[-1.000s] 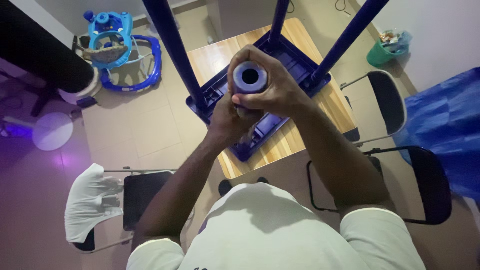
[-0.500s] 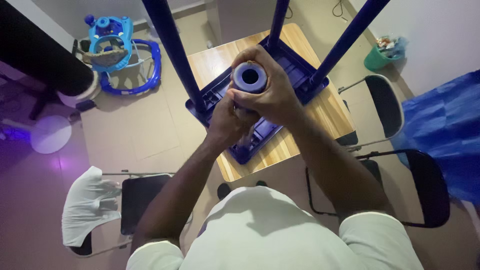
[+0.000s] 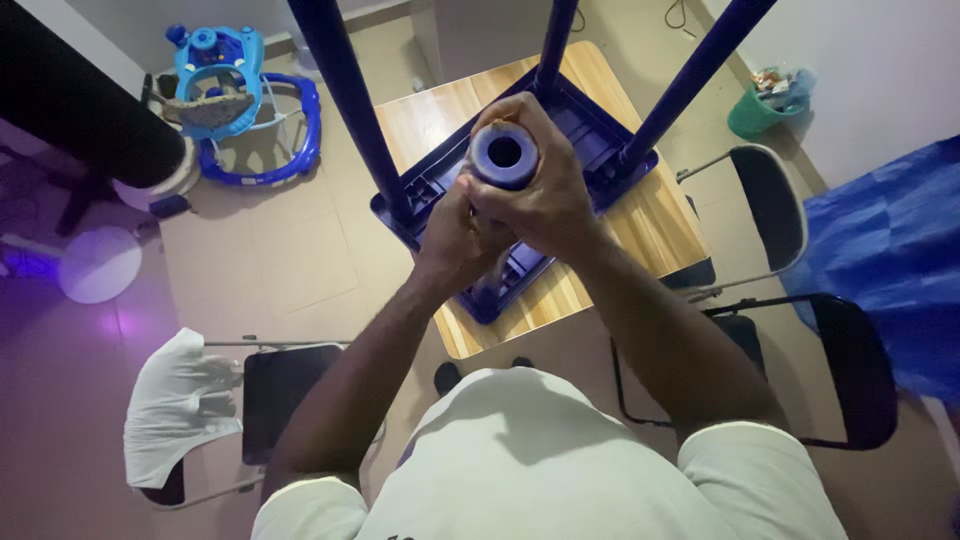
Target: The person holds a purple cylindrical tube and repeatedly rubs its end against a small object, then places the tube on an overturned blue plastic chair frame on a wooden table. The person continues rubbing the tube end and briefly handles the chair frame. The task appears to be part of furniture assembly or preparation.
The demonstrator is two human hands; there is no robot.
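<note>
A dark blue plastic stool (image 3: 590, 140) stands upside down on a wooden table (image 3: 660, 225), its legs pointing up toward me. The nearest leg (image 3: 504, 155) ends in a hollow round tip right below the camera. My right hand (image 3: 545, 190) wraps around that leg near its tip. Just below and to the left, my left hand (image 3: 455, 235) grips the same leg. Three other legs rise at the back.
Black folding chairs stand at the right (image 3: 770, 215), lower right (image 3: 850, 370) and lower left (image 3: 280, 385), the last with a white cloth (image 3: 175, 400) on its back. A blue baby walker (image 3: 240, 95) sits far left, a green bin (image 3: 755, 110) far right, blue fabric (image 3: 890, 250) at the right edge.
My hands stay on the stool leg; the grip shifts only slightly. The view drifts a little.
</note>
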